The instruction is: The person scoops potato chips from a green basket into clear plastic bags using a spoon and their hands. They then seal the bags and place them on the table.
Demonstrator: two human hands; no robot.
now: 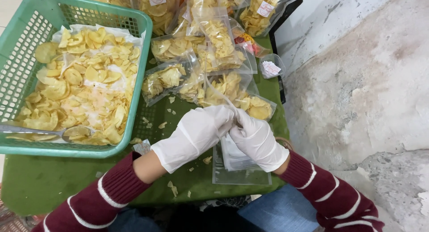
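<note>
Chip bag is pinched at its neck by two gloved hands.
Left hand and right hand are closed on it, beside a green basket of chips.

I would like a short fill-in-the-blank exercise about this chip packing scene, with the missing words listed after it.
1. Both hands, the left hand and the right hand, wear white ____.
2. The loose chips lie in a ____ plastic basket.
3. The hands meet over a stack of empty clear ____.
4. The table cover is ____.

Missing words: gloves; green; bags; green
</note>
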